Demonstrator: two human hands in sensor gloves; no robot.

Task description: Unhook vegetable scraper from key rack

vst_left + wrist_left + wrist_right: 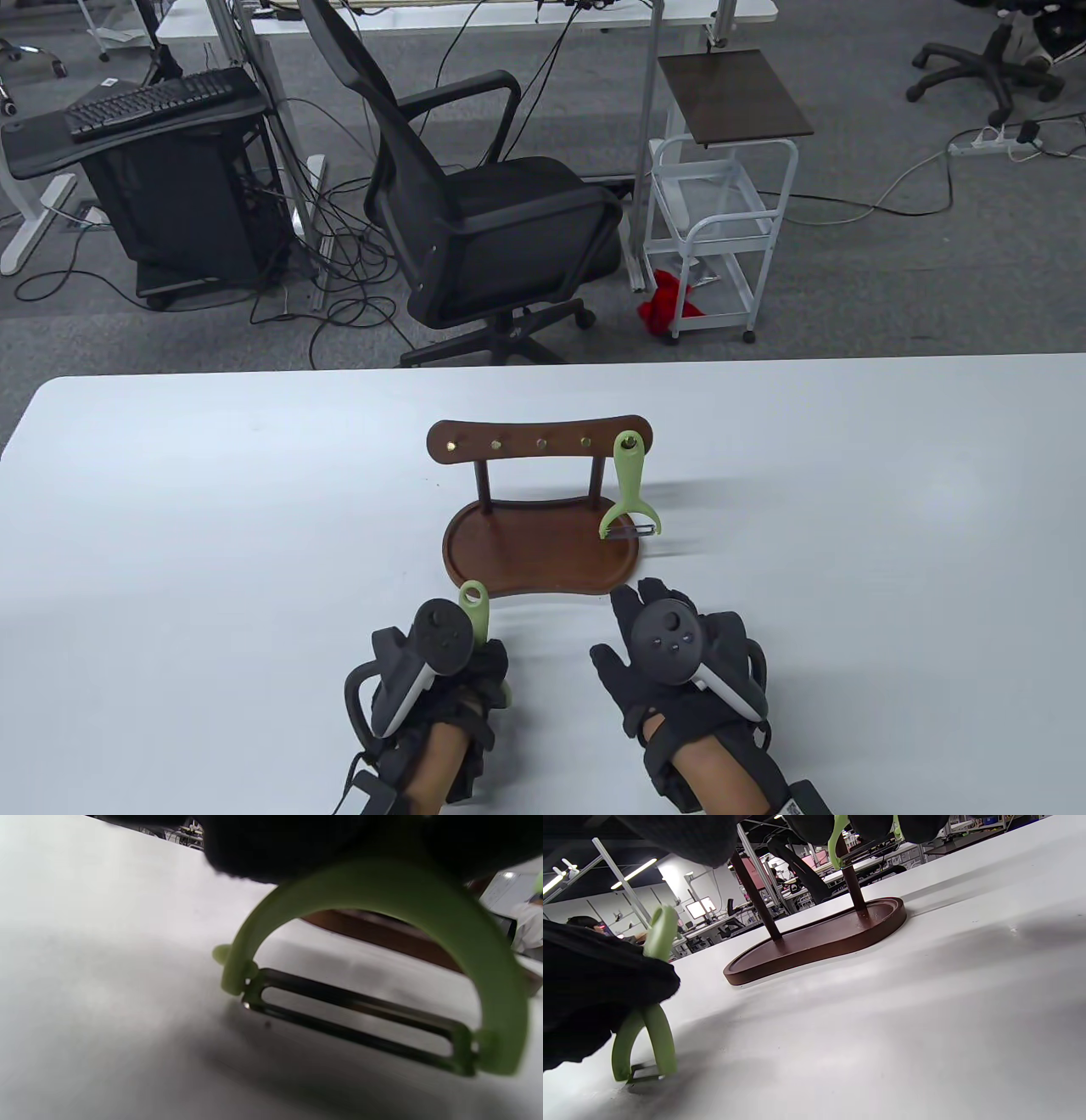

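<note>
A brown wooden key rack (pixel 526 437) stands mid-table on its tray base (pixel 526 552). One green vegetable scraper (pixel 629 492) hangs from the rightmost hook, its blade over the tray's right edge. My left hand (pixel 479 671) grips a second green scraper (pixel 473 608) in front of the tray, handle tip pointing up. Its blade end (pixel 356 1014) touches the table; this also shows in the right wrist view (pixel 657 1035). My right hand (pixel 632 615) is open and empty, just in front of the tray's right end.
The rack's other hooks (pixel 517 442) are bare. The white table (pixel 848 526) spreads wide on both sides. Behind it stand an office chair (pixel 492 212) and a white trolley (pixel 721 221) on the floor.
</note>
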